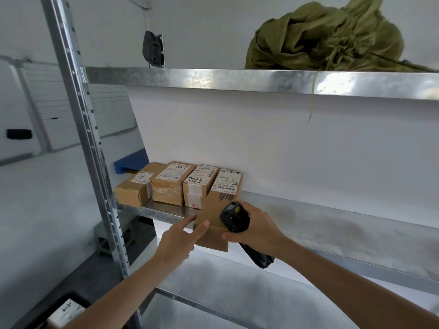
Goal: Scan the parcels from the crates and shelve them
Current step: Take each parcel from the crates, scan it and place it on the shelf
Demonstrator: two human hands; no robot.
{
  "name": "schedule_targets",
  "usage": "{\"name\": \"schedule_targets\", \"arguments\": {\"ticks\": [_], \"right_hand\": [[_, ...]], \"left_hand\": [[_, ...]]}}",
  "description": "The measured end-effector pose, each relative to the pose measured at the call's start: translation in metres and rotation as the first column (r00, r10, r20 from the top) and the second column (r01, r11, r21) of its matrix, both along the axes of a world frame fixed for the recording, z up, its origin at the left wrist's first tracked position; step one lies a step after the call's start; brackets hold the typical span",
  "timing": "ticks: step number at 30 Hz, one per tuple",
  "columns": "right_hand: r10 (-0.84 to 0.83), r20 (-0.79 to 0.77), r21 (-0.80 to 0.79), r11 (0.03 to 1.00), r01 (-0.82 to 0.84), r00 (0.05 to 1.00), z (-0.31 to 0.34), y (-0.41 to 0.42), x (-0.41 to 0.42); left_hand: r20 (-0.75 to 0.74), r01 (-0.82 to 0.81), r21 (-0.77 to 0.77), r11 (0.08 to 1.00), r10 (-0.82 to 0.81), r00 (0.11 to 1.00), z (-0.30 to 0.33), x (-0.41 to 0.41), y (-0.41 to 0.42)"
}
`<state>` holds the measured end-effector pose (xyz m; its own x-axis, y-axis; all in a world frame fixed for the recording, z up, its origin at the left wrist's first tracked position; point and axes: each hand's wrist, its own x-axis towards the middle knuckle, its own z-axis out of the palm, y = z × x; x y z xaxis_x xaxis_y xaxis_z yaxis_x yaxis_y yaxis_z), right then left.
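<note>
parcel: half on middle shelf, overhanging front edge, right of three shelved boxes
left hand: fingers straight, touching parcel's left side
right hand: grip wrapped round scanner, thumb against parcel

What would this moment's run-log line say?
step: shelving | left hand: fingers push long brown cardboard parcel onto metal shelf | right hand: grips black handheld scanner | three parcels already shelved

A parcel storeroom: galvanised steel racking against white walls, labelled cardboard parcels lined up on a shelf (handwritten numbers on two), an olive sack stowed above.
</note>
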<state>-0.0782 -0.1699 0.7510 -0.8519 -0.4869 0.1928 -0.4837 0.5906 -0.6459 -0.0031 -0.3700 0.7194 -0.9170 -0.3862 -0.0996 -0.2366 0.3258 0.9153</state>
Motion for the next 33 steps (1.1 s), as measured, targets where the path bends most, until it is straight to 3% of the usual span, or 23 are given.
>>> {"name": "schedule_targets", "arguments": {"ticks": [11, 18, 20, 22, 25, 27, 33], "right_hand": [[0.000, 0.053, -0.029, 1.000, 0.002, 0.999, 0.001, -0.007, -0.016], [0.007, 0.042, -0.015, 1.000, -0.006, 0.999, 0.008, -0.003, -0.011], [-0.001, 0.012, -0.017, 1.000, 0.001, 1.000, 0.010, 0.004, -0.007], [-0.005, -0.014, -0.028, 1.000, 0.005, 1.000, 0.014, 0.012, -0.002], [-0.011, -0.099, -0.047, 0.999, 0.007, 0.995, 0.029, 0.021, 0.008], [-0.012, -0.177, -0.027, 1.000, 0.007, 0.984, 0.044, 0.019, 0.018], [0.183, -0.243, 0.024, 0.983, -0.182, 0.953, 0.075, -0.046, 0.065]], "left_hand": [[0.017, -0.036, 0.023, 0.999, 0.035, 0.999, -0.003, -0.023, -0.007], [-0.021, 0.027, -0.307, 0.951, -0.035, 0.999, 0.000, -0.021, -0.009], [0.066, -0.036, -0.142, 0.989, 0.045, 0.997, 0.010, -0.011, -0.009], [-0.013, -0.085, -0.054, 0.995, 0.085, 0.996, 0.013, -0.002, -0.015], [-0.156, -0.148, -0.084, 0.985, 0.133, 0.979, 0.027, 0.021, -0.025], [-0.218, -0.158, -0.273, 0.949, 0.099, 0.971, 0.033, 0.036, -0.032], [-0.328, -0.264, -0.387, 0.884, 0.135, 0.935, 0.047, 0.099, -0.073]]}}
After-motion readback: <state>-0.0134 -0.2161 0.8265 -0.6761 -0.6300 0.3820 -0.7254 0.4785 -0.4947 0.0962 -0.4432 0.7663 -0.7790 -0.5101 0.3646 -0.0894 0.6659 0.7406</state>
